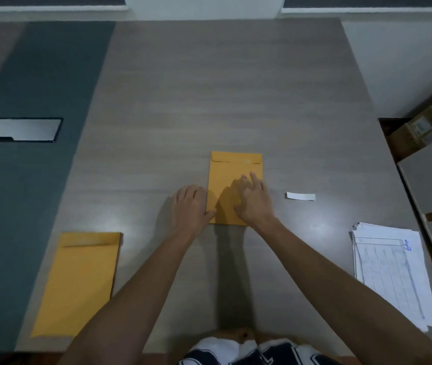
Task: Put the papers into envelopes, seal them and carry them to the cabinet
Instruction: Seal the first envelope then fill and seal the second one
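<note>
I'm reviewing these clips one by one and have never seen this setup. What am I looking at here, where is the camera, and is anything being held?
There is no robot: one camera worn on a person's head looks down at their bare arms. On the grey table the left hand rests at the edge of the middle envelope, whose flap is folded down; the right hand is on it with loose fingers. Nothing is gripped. A second envelope lies at left, a white strip and a stack of papers at right.

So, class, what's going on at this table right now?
A person works on the middle envelope, whose flap is folded down. The left hand rests at its left edge and the right hand lies over it. A second envelope lies to the left, a stack of papers to the right, a white strip nearby.
</note>
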Tool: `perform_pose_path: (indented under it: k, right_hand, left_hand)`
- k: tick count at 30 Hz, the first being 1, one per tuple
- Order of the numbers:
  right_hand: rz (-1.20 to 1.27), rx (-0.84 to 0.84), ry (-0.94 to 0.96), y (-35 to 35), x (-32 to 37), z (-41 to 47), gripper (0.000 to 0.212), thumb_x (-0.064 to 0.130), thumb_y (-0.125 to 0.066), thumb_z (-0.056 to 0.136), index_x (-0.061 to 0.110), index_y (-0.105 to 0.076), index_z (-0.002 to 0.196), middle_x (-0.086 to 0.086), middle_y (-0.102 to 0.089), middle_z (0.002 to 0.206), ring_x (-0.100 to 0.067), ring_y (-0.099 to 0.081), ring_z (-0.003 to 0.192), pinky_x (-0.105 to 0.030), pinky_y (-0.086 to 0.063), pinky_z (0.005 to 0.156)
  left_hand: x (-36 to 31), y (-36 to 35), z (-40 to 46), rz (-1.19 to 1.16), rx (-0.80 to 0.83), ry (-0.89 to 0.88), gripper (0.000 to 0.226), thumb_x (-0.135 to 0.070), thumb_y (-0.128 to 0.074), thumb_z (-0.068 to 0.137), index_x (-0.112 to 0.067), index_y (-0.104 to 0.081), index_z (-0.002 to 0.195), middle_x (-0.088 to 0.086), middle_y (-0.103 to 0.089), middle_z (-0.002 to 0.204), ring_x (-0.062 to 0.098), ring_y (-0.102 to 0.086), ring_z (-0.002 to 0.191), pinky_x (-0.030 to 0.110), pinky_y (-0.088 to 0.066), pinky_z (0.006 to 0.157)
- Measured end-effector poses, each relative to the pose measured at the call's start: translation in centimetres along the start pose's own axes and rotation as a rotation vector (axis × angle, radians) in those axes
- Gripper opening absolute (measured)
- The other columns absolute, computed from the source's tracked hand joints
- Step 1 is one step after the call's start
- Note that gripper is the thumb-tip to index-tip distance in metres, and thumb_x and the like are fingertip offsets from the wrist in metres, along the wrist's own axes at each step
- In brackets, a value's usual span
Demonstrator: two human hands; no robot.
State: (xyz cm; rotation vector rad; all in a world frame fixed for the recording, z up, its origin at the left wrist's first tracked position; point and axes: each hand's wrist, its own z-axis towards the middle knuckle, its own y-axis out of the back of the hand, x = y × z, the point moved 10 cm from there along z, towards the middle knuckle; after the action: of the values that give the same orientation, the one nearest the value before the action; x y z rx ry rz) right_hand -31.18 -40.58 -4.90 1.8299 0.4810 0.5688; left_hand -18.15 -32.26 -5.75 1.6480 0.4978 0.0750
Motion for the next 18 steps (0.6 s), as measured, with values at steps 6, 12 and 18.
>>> perform_pose_path:
  k: [6,12,18]
  right_hand:
    - [0.121,-0.063,0.229,-2.7,9.8,-5.3,0.052,0.032,-0.063,0.086,0.012,-0.053,0.133,-0.008,-0.048,0.141,-0.033,-0.033,0.136,-0.047,-0.034,0.108]
    - [0.119,-0.025,0.291,-6.0,14.4,-8.0,0.051,0.038,-0.058,0.086,0.013,-0.052,0.130,-0.006,-0.050,0.134,-0.029,-0.038,0.127,-0.041,-0.034,0.105]
    - [0.155,-0.049,0.258,-7.3,14.9,-10.6,0.050,0.040,-0.055,0.088,0.014,-0.052,0.131,-0.004,-0.052,0.133,-0.027,-0.039,0.127,-0.039,-0.035,0.105]
  left_hand:
    - [11.3,2.0,-10.8,-0.027,-0.159,0.343,0.076,-0.045,-0.070,0.084,-0.006,-0.045,0.144,0.019,-0.036,0.155,0.037,-0.028,0.145,0.049,-0.027,0.115]
    - [20.6,-0.1,-21.0,-0.042,0.017,0.774,0.093,-0.067,-0.049,0.090,-0.010,-0.016,0.156,0.017,-0.003,0.164,0.039,-0.003,0.150,0.055,-0.012,0.120]
    - [17.9,-3.2,-23.3,0.000,0.176,0.585,0.088,-0.071,-0.031,0.093,-0.015,-0.012,0.158,0.014,-0.001,0.166,0.037,0.008,0.151,0.055,-0.002,0.121]
